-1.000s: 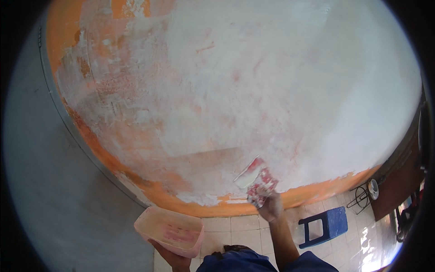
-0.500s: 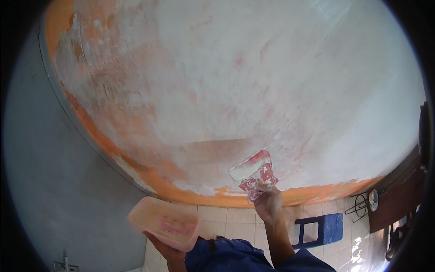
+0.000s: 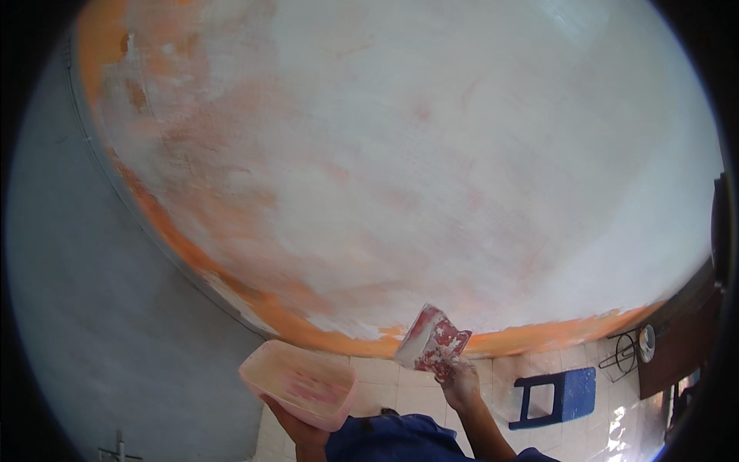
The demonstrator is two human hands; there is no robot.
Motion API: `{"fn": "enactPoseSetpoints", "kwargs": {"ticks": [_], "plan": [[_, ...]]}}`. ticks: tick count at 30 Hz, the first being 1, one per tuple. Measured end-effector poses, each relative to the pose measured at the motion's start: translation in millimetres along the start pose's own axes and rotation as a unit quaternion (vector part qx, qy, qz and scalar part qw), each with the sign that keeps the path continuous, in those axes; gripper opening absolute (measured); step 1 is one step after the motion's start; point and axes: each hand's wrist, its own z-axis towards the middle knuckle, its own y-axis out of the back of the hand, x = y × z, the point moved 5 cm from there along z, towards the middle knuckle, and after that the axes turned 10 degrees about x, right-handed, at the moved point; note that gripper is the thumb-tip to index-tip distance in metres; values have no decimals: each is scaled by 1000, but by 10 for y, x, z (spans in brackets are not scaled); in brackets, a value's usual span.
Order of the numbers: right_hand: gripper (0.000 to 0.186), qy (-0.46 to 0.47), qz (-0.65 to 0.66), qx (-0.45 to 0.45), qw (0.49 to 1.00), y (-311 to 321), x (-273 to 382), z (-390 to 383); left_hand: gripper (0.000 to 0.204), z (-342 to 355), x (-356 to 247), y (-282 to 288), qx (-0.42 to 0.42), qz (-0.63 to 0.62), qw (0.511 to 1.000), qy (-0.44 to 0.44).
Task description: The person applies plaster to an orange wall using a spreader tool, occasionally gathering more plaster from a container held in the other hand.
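Observation:
My left hand [image 3: 300,427] grips a pinkish plastic tub [image 3: 296,368] with pale pink residue inside, low in the head view. My right hand [image 3: 462,389] holds a wide red scraper [image 3: 431,339] smeared with white putty. The scraper is just right of and above the tub, in front of the lower part of a wall [image 3: 416,169] covered in patchy white coating, with pink and orange showing through. An orange band [image 3: 546,339] runs along the wall's bottom; whether the scraper touches the wall, I cannot tell.
A grey wall [image 3: 131,292] meets the coated wall on the left. On the tiled floor [image 3: 369,377] at the right lie a blue plastic stool [image 3: 576,394] on its side and a black wire stand [image 3: 623,356] with a white round thing, beside a dark brown board [image 3: 673,354].
My right hand has lowered the scraper and changed its tilt. Compared with half a second ago, the tub and my left hand sit a little farther right in the picture.

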Motion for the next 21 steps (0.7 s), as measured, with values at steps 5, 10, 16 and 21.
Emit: {"fn": "enactPoseSetpoints", "kwargs": {"ticks": [5,10,16,21], "plan": [[21,30,-131,25,991,-152,147,-47,66,3,-85,43,18,-71,997,22],[29,91,-161,76,980,-485,130,-114,67,205,-140,298,34,-105,993,31],[31,5,-64,132,989,-847,28,-163,65,367,-316,-4,32,-50,998,33],[20,55,56,178,981,-983,-39,-114,74,465,-328,248,25,-277,951,133]]}}
